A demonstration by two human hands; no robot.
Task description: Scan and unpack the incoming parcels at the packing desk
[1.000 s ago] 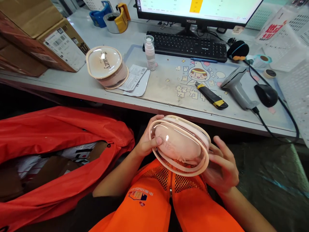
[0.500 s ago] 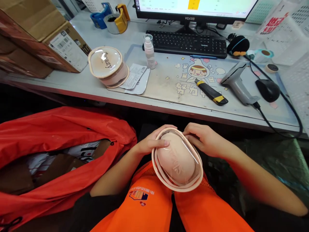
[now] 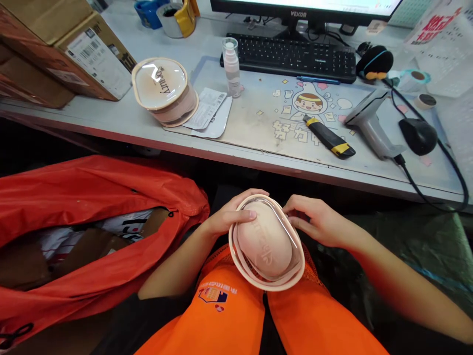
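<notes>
A rounded pale-pink cosmetic pouch with a clear rim is held over my lap. My left hand grips its upper left edge, thumb on top and fingers beneath. At the upper right edge, my right hand has its fingers curled in a pinch against the pouch's side; what lies between the fingertips is hidden. A similar pouch marked "beauty" stands on the desk, beside paper labels and a clear pump bottle.
On the desk lie a utility knife, a barcode scanner, a mouse and a keyboard. Cardboard boxes stand at the left, near tape dispensers. A red bag holding parcels is below.
The pouch has shifted slightly left in the view and turned a little. My right hand stays at its edge. The desk things appear higher as the view tilts down.
</notes>
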